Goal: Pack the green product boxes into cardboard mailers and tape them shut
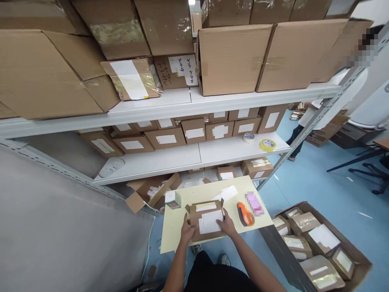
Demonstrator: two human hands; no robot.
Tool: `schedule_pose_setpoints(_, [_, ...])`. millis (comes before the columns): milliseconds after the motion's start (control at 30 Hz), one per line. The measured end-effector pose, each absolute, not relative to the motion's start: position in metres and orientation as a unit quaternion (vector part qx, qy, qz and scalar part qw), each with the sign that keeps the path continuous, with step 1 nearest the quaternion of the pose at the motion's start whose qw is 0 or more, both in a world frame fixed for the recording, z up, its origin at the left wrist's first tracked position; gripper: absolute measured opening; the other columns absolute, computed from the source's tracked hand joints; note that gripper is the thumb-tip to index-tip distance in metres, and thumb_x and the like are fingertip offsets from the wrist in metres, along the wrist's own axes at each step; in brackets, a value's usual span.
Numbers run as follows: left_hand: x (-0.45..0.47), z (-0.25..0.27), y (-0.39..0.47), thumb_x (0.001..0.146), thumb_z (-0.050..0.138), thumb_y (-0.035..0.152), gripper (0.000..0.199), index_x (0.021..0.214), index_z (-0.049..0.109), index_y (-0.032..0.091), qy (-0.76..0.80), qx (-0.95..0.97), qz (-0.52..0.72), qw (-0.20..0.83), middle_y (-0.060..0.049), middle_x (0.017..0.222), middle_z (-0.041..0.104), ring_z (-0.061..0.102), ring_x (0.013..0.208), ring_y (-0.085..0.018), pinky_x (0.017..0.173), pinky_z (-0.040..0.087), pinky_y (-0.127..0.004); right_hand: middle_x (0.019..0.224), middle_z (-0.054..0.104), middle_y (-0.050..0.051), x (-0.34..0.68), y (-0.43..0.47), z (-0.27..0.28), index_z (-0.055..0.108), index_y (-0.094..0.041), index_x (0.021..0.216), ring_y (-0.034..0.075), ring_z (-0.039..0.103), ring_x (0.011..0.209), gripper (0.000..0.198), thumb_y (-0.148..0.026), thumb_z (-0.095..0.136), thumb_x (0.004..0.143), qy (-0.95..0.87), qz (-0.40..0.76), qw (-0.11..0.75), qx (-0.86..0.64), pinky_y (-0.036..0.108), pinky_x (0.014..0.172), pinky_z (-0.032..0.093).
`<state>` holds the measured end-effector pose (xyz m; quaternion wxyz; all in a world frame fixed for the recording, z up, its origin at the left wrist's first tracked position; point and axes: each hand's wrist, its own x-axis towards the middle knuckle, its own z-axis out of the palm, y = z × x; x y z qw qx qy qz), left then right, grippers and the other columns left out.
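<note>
If our grip slackens, we could let the white-labelled brown cardboard box slip off the near edge of the pale yellow rectangular surface. We hold it between our left hand on its left side and our right hand on its right.

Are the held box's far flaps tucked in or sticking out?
Sticking out: flaps jut from both far corners of the box.
</note>
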<state>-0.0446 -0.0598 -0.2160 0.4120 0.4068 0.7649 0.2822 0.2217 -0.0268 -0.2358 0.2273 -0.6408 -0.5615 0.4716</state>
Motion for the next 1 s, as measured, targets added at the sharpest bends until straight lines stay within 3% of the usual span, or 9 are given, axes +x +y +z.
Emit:
schedule_pose_setpoints(133, [-0.051, -0.201, -0.060, 0.070, 0.081, 0.038, 0.080, 0.143, 0.052, 0.019, 0.738, 0.438, 0.347, 0.378, -0.015, 0.145, 0.064, 0.062, 0.132, -0.033, 0.109, 0.054, -0.044, 0.147, 0.063, 0.008, 0.230, -0.024, -0.224, 0.050, -0.024, 0.150, 0.029, 0.058, 0.137, 0.071, -0.030, 0.064, 0.081, -0.576, 0.428, 0.302, -0.628, 0.040, 0.111, 0.050])
schedule_pose_setpoints(233, [-0.043, -0.199, -0.056, 0.074, 0.080, 0.038, 0.065, 0.132, 0.060, 0.018, 0.735, 0.442, 0.300, 0.418, -0.014, 0.132, 0.071, 0.066, 0.126, -0.033, 0.109, 0.053, -0.046, 0.145, 0.064, 0.011, 0.232, -0.023, -0.230, 0.056, -0.020, 0.145, 0.031, 0.059, 0.136, 0.067, -0.028, 0.065, 0.079, -0.560, 0.448, 0.259, -0.647, 0.042, 0.112, 0.050])
schedule_pose_setpoints(333, [-0.032, -0.203, -0.055, 0.084, 0.070, 0.037, 0.056, 0.135, 0.059, 0.017, 0.733, 0.423, 0.282, 0.452, -0.013, 0.129, 0.073, 0.069, 0.122, -0.030, 0.109, 0.053, -0.044, 0.141, 0.067, 0.010, 0.232, -0.027, -0.244, 0.052, -0.021, 0.148, 0.030, 0.063, 0.131, 0.073, -0.024, 0.066, 0.077, -0.550, 0.483, 0.216, -0.646, 0.042, 0.109, 0.052])
schedule_pose_setpoints(433, [-0.026, -0.201, -0.059, 0.086, 0.068, 0.032, 0.075, 0.155, 0.042, 0.020, 0.755, 0.407, 0.302, 0.417, -0.011, 0.145, 0.064, 0.061, 0.134, -0.028, 0.112, 0.051, -0.041, 0.147, 0.063, 0.008, 0.231, -0.034, -0.252, 0.046, -0.023, 0.154, 0.029, 0.060, 0.135, 0.083, -0.019, 0.062, 0.073, -0.566, 0.474, 0.228, -0.635, 0.043, 0.112, 0.050])
schedule_pose_setpoints(500, [-0.027, -0.193, -0.063, 0.083, 0.069, 0.028, 0.092, 0.163, 0.025, 0.023, 0.775, 0.419, 0.314, 0.353, -0.010, 0.160, 0.050, 0.049, 0.146, -0.027, 0.118, 0.046, -0.040, 0.154, 0.056, 0.009, 0.232, -0.038, -0.248, 0.040, -0.022, 0.158, 0.028, 0.057, 0.138, 0.087, -0.017, 0.057, 0.072, -0.566, 0.444, 0.258, -0.645, 0.044, 0.115, 0.048])
schedule_pose_setpoints(600, [-0.030, -0.172, -0.067, 0.086, 0.061, 0.025, 0.087, 0.165, 0.023, 0.025, 0.794, 0.464, 0.316, 0.232, -0.006, 0.168, 0.036, 0.033, 0.156, -0.028, 0.128, 0.033, -0.043, 0.157, 0.050, 0.011, 0.232, -0.037, -0.227, 0.040, -0.020, 0.157, 0.030, 0.049, 0.145, 0.080, -0.018, 0.051, 0.078, -0.574, 0.356, 0.319, -0.665, 0.050, 0.120, 0.042])
schedule_pose_setpoints(800, [-0.023, -0.141, -0.047, 0.093, 0.053, 0.032, 0.038, 0.124, 0.071, 0.023, 0.716, 0.566, 0.319, 0.256, -0.010, 0.139, 0.066, 0.048, 0.143, -0.031, 0.128, 0.031, -0.046, 0.156, 0.052, 0.010, 0.221, -0.012, -0.176, 0.066, -0.024, 0.136, 0.029, 0.036, 0.153, 0.043, -0.029, 0.048, 0.097, -0.703, 0.290, 0.357, -0.542, 0.053, 0.127, 0.032])
schedule_pose_setpoints(900, [-0.023, -0.143, -0.037, 0.093, 0.053, 0.039, 0.027, 0.093, 0.076, 0.024, 0.722, 0.571, 0.284, 0.266, -0.012, 0.119, 0.074, 0.053, 0.137, -0.033, 0.125, 0.035, -0.048, 0.159, 0.051, 0.010, 0.217, -0.002, -0.174, 0.069, -0.023, 0.134, 0.030, 0.035, 0.154, 0.043, -0.039, 0.046, 0.102, -0.715, 0.320, 0.317, -0.534, 0.053, 0.128, 0.032])
schedule_pose_setpoints(1000, [-0.029, -0.152, -0.040, 0.093, 0.051, 0.041, 0.034, 0.068, 0.068, 0.026, 0.741, 0.561, 0.251, 0.269, -0.012, 0.092, 0.074, 0.065, 0.117, -0.033, 0.111, 0.048, -0.048, 0.156, 0.054, 0.012, 0.220, -0.003, -0.187, 0.073, -0.019, 0.131, 0.030, 0.043, 0.150, 0.049, -0.042, 0.037, 0.105, -0.698, 0.339, 0.284, -0.563, 0.053, 0.127, 0.032])
